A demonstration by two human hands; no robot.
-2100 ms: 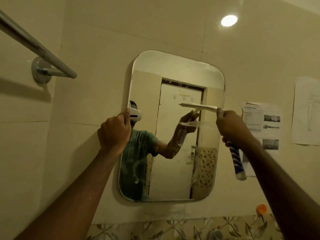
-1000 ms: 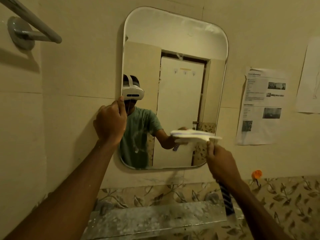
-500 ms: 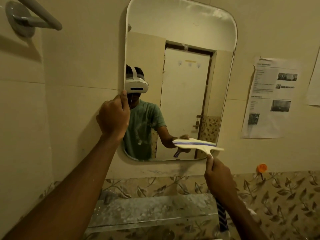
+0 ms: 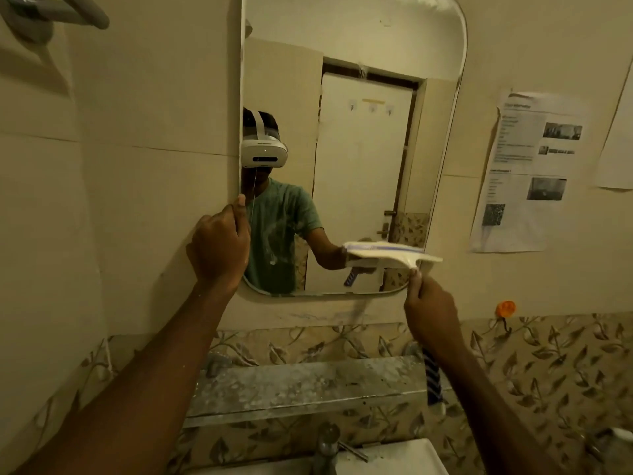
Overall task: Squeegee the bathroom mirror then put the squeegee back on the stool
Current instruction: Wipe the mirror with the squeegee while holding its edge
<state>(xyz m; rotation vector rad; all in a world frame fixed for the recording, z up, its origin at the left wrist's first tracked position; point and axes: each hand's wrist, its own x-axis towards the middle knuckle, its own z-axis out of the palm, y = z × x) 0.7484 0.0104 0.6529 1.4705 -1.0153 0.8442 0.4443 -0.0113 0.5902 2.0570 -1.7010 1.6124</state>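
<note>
A rounded wall mirror (image 4: 370, 46) fills the upper middle of the head view. My left hand (image 4: 219, 248) grips the mirror's left edge, low down, thumb on the glass. My right hand (image 4: 428, 311) is closed round the handle of a squeegee (image 4: 394, 254). Its white blade lies level across the mirror's lower right part, a little above the bottom edge. The blue-and-white striped handle end (image 4: 433, 382) sticks out below my wrist. No stool is in view.
A grey stone ledge (image 4: 301, 385) runs under the mirror, with a tap (image 4: 325, 443) and a white basin (image 4: 394, 457) below it. A towel rail (image 4: 68, 12) juts out at upper left. Printed sheets (image 4: 527, 173) and an orange hook (image 4: 506, 308) are on the right wall.
The squeegee has travelled down the right side of the mirror from about mid-height to near the bottom edge. My left hand has stayed on the mirror's left edge. The view has tilted downward.
</note>
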